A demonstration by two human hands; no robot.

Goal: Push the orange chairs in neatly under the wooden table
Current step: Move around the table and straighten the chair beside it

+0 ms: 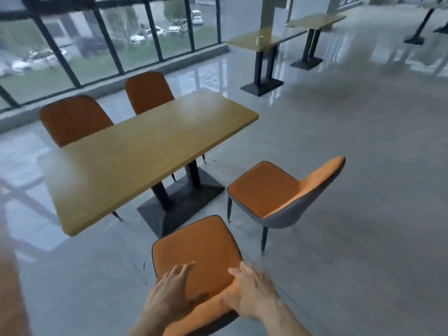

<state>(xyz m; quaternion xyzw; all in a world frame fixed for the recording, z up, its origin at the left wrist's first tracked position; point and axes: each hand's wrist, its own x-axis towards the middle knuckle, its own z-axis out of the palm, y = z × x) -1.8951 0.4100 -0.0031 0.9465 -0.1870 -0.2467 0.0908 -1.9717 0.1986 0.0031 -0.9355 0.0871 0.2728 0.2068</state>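
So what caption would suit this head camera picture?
Both hands, left and right, on the nearest orange chair, not yet under the wooden table.

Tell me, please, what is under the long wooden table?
Under the long wooden table stand two dark posts on a black square base plate, plus thin chair legs. The far chairs' seats are hidden by the tabletop.

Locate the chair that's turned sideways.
Head view, right of centre: the sideways chair stands on the floor, clear of the wooden table, just beyond the near chair.
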